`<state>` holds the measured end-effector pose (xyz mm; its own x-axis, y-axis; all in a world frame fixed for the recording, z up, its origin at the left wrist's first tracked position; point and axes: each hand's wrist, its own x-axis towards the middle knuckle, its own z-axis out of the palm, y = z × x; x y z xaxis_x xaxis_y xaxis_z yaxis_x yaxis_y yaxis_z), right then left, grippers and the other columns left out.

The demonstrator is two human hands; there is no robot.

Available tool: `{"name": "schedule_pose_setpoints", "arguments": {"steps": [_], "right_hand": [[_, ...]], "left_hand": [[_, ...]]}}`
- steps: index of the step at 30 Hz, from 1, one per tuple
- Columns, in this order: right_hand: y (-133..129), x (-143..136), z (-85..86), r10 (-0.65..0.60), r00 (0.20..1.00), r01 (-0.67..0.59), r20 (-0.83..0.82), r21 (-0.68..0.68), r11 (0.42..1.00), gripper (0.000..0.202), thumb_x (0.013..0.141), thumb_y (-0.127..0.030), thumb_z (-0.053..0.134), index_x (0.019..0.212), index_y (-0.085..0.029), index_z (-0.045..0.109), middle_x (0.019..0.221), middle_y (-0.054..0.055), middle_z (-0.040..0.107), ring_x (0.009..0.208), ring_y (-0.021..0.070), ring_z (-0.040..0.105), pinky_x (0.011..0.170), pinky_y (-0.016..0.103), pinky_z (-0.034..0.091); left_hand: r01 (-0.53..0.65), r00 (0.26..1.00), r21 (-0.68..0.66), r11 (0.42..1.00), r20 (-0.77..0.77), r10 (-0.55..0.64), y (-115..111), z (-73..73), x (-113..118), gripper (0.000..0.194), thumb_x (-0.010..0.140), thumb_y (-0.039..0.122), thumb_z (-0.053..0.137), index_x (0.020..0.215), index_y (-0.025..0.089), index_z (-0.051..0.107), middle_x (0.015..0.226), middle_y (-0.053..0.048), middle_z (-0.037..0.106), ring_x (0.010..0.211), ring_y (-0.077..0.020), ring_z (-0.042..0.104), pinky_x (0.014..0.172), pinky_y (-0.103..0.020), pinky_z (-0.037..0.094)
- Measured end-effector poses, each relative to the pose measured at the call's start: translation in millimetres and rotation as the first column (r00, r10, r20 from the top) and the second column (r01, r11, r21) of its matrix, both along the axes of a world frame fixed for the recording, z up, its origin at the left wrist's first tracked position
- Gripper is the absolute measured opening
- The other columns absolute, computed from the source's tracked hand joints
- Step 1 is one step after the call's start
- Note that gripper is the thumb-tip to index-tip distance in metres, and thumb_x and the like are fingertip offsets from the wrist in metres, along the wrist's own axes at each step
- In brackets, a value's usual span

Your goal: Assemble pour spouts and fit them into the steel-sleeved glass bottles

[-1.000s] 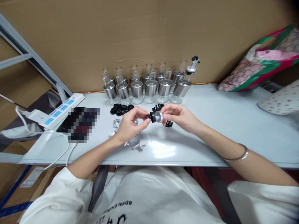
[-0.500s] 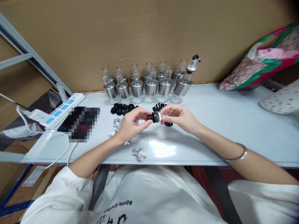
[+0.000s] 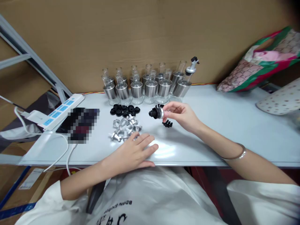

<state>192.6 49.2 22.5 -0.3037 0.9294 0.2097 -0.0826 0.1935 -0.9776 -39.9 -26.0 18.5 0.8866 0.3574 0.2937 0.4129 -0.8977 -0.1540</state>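
Observation:
Between the thumb and fingers of my right hand (image 3: 180, 116) is a bottle pourer (image 3: 157, 113), its black ribbed stopper pointing left and its silver collar at my fingertips. My left hand (image 3: 136, 153) lies palm down by the table's front edge with fingers spread; whatever is under the palm is hidden. Just beyond it is a pile of silver pourer tops (image 3: 125, 127). Black ribbed stoppers (image 3: 125, 110) lie in a group behind that pile. Small black caps (image 3: 167, 124) sit below and behind my right hand, partly covered by it.
Two rows of glass bottles with steel sleeves (image 3: 151, 89) stand at the back; the right front one carries a pourer (image 3: 192, 65). On the left are a power strip (image 3: 63, 111), a partly pixelated dark device (image 3: 81, 125) and white cables. A patterned bag (image 3: 250, 68) stands at the right.
My left hand has let go of the black stopper end and come down toward the table's front edge, opening out over where a loose silver top lay. My right hand still holds the pourer.

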Motion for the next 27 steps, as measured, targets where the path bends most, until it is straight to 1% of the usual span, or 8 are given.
{"name": "schedule_pose_setpoints", "arguments": {"steps": [3,6,12,14,18,22,24,27], "right_hand": [[-1,-1,0.4,0.005,1.000,-0.005,-0.001,-0.002,1.000,0.027,0.066,-0.038,0.079,0.076,-0.018,0.064,0.062,-0.002,0.066,0.054,0.0124,0.062,0.058,0.028,0.051],[-2,-1,0.6,0.010,1.000,-0.010,0.007,-0.007,1.000,0.026,0.066,-0.037,0.079,0.076,-0.018,0.064,0.062,-0.002,0.066,0.054,0.0123,0.062,0.057,0.027,0.050],[-2,0,0.3,0.028,1.000,-0.028,0.007,0.000,1.000,0.023,0.068,-0.036,0.078,0.077,-0.019,0.065,0.064,-0.002,0.067,0.055,0.0124,0.062,0.057,0.027,0.050],[-2,0,0.3,0.025,1.000,-0.025,0.011,0.002,1.000,0.024,0.068,-0.037,0.078,0.076,-0.019,0.065,0.064,-0.002,0.067,0.054,0.0127,0.062,0.057,0.028,0.051],[-1,0,-0.4,0.023,0.999,-0.023,0.023,0.007,1.000,0.025,0.068,-0.038,0.078,0.077,-0.019,0.065,0.065,-0.001,0.067,0.054,0.0131,0.062,0.057,0.028,0.051],[-1,0,-1.4,0.032,0.999,-0.033,0.015,0.020,0.999,0.024,0.069,-0.037,0.077,0.077,-0.019,0.065,0.064,-0.001,0.066,0.055,0.0127,0.062,0.057,0.028,0.050],[-1,0,-1.8,0.033,0.999,-0.033,0.004,0.021,0.999,0.023,0.069,-0.037,0.077,0.077,-0.019,0.065,0.065,-0.001,0.067,0.055,0.0125,0.061,0.057,0.028,0.049],[0,1,-2.6,0.026,1.000,-0.026,0.003,0.020,0.999,0.022,0.070,-0.037,0.077,0.077,-0.019,0.065,0.066,-0.001,0.067,0.055,0.0125,0.061,0.057,0.028,0.049]], "left_hand": [[-0.049,0.997,0.069,0.996,-0.060,0.053,6,-14.1,2,0.033,0.090,0.039,0.051,0.113,0.016,0.050,0.118,-0.012,0.057,0.110,-0.0261,0.051,0.090,-0.041,0.037],[-0.105,0.992,0.125,0.987,-0.055,0.112,9,-19.2,-2,0.030,0.091,0.038,0.048,0.112,0.016,0.051,0.119,-0.012,0.057,0.114,-0.0273,0.048,0.092,-0.042,0.035],[-0.234,0.967,0.122,0.964,-0.074,0.244,15,-16.9,-4,0.020,0.091,0.017,0.047,0.110,0.016,0.054,0.126,-0.014,0.052,0.124,-0.0290,0.043,0.095,-0.043,0.034],[-0.250,0.966,0.064,0.966,-0.056,0.253,18,-12.3,-1,0.020,0.090,0.022,0.049,0.108,0.016,0.053,0.127,-0.016,0.051,0.125,-0.0307,0.042,0.096,-0.045,0.034],[-0.256,0.950,-0.015,0.967,0.182,0.254,30,3.7,9,0.035,0.089,0.045,0.049,0.107,0.015,0.045,0.119,-0.018,0.051,0.112,-0.0307,0.049,0.087,-0.043,0.039],[-0.184,0.861,-0.051,0.982,0.473,0.186,52,16.2,24,0.027,0.089,0.035,0.046,0.108,0.017,0.039,0.107,-0.013,0.054,0.098,-0.0238,0.053,0.077,-0.035,0.039],[-0.165,0.825,-0.075,0.983,0.536,0.179,62,16.8,30,0.022,0.088,0.027,0.045,0.107,0.018,0.041,0.102,-0.010,0.057,0.093,-0.0221,0.054,0.076,-0.034,0.037],[-0.192,0.806,-0.096,0.977,0.552,0.213,72,11.5,32,0.023,0.083,0.029,0.047,0.103,0.018,0.045,0.095,-0.008,0.060,0.088,-0.0227,0.055,0.076,-0.035,0.035]]}}
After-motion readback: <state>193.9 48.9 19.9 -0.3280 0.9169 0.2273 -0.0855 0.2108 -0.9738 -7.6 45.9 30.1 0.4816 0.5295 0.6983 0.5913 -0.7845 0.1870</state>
